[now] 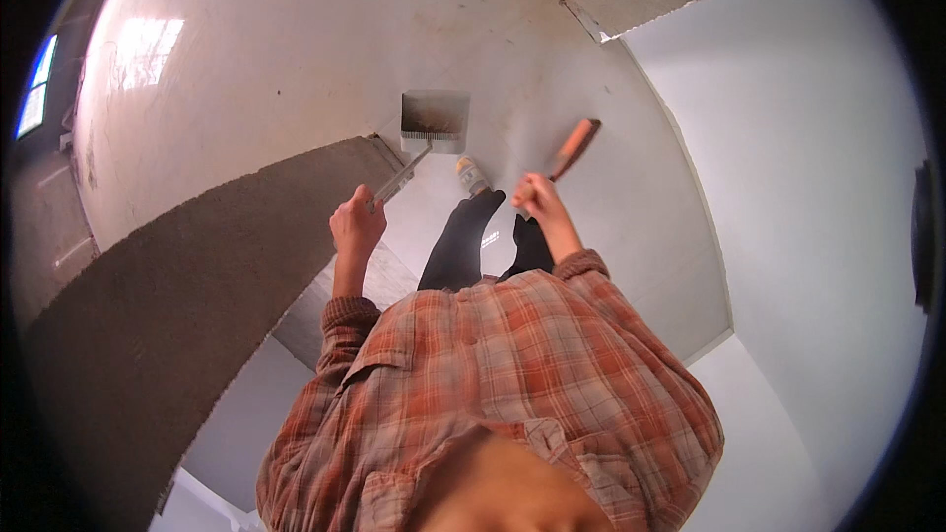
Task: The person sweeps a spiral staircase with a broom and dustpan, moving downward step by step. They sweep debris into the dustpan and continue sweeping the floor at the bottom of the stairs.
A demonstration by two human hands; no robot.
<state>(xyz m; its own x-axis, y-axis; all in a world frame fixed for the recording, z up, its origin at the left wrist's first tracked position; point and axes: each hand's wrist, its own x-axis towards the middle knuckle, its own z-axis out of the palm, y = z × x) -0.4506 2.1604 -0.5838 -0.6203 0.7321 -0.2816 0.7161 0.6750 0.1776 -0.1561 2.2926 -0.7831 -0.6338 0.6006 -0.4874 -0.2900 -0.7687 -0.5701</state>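
The left hand [358, 225] is wrapped around the handle of the dustpan [448, 144], which is at the floor [631, 227] near a shoe [471, 175], its shadowed contents unclear. The right hand [537, 199] grips a blurred brush [574, 149], bristles indistinct.

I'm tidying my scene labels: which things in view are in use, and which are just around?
In use:
- long-handled dustpan, in the left hand
- blurred orange-and-dark tool, perhaps a broom, in the right hand

Just around:
- window at far left
- dark object at far right, kind unclear
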